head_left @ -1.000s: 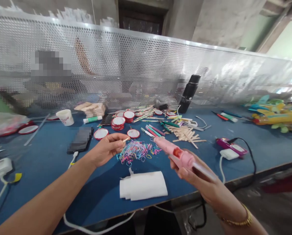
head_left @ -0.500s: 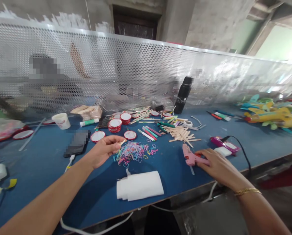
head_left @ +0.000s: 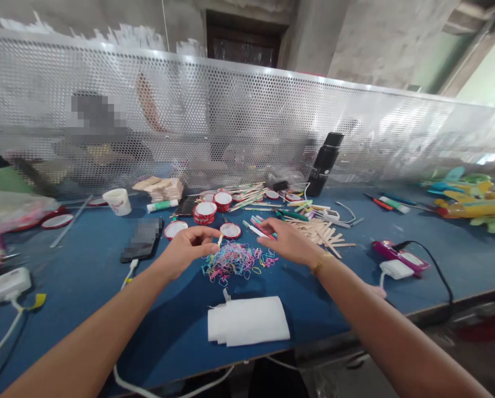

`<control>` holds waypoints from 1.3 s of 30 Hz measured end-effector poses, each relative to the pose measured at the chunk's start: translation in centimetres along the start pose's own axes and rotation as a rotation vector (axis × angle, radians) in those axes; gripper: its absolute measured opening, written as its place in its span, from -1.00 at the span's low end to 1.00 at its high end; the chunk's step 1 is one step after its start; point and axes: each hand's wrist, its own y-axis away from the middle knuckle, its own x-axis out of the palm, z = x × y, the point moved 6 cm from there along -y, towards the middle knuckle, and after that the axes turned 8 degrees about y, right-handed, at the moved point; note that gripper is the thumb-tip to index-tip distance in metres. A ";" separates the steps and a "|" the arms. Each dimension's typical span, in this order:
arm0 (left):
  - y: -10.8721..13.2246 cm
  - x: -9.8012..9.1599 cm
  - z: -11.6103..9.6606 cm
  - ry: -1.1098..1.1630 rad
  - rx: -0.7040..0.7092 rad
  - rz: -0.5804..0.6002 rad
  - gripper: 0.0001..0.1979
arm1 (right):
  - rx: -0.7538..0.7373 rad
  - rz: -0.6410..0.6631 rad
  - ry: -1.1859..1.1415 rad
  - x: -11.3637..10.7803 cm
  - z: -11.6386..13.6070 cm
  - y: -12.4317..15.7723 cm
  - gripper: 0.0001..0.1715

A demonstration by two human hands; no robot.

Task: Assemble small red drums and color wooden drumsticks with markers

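Observation:
My left hand (head_left: pixel 191 251) is closed in a pinch on a small pale wooden stick piece (head_left: pixel 220 240), just above the left edge of a heap of colourful rubber bands (head_left: pixel 234 260). To the right, my right hand (head_left: pixel 291 241) is over the markers (head_left: pixel 255 229), fingers curved and apart, holding nothing that I can see. Its fingers partly cover the markers. A heap of wooden craft sticks (head_left: pixel 324 235) lies just beyond that hand. My right forearm hides most of the pink glue gun (head_left: pixel 378 291). Nearer me lies a folded white cloth (head_left: pixel 249 321).
Red-and-white tape rolls (head_left: pixel 204 211), a phone (head_left: pixel 143 239) and a paper cup (head_left: pixel 117 202) stand left of centre. A black bottle (head_left: pixel 325 164) is by the perforated metal screen (head_left: pixel 247 121). A purple device (head_left: pixel 400 258) with cables lies right. A person sits behind the screen.
My right hand has left the pink glue gun and moved left to the markers. My left hand still pinches the stick piece. The view has shifted slightly left.

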 end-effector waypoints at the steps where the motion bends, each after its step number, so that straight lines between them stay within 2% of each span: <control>1: 0.0 0.0 -0.1 -0.014 0.012 0.006 -0.68 | 0.036 0.055 0.018 1.1 0.6 -1.9 -0.60; 4: 0.0 -0.1 -0.3 -0.042 0.033 0.035 -0.69 | 0.083 0.089 0.073 3.3 2.0 -6.4 -0.52; 8: 0.0 -0.3 -0.2 -0.060 0.030 0.055 -0.70 | 0.143 0.133 0.161 5.0 3.5 -8.9 -0.29; 12: -0.2 -0.7 -0.1 -0.061 0.049 0.045 -0.69 | 0.171 0.121 0.237 6.0 4.6 -9.0 -0.15; 18: -0.3 -0.9 -0.1 -0.074 0.074 0.027 -0.68 | 0.196 0.089 0.254 7.2 4.8 -8.9 -0.17; 24: -0.3 -1.1 -0.3 -0.095 0.072 -0.006 -0.70 | 0.230 0.040 0.180 5.5 4.0 -7.9 -0.30; 26: -0.3 -1.1 -0.4 -0.064 0.064 -0.011 -0.70 | 0.192 -0.023 0.087 4.3 4.0 -6.7 -0.35; 28: -0.2 -1.1 -0.5 -0.011 0.067 -0.026 -0.71 | 0.103 -0.154 -0.186 2.9 4.3 -5.2 -0.35; 30: -0.2 -1.1 -0.6 0.059 0.074 -0.051 -0.73 | 0.040 -0.224 -0.473 2.1 4.4 -3.4 -0.36; 34: 0.1 -1.2 -0.2 0.247 0.003 -0.118 -0.70 | -0.047 -0.114 -1.012 2.4 5.1 -0.7 -0.41; 36: 0.3 -1.2 0.3 0.349 -0.063 -0.153 -0.68 | -0.071 -0.125 -1.102 2.5 5.5 0.2 -0.45; 39: 0.4 -1.3 0.7 0.466 -0.123 -0.162 -0.65 | -0.111 -0.247 -0.971 2.0 6.2 1.4 -0.47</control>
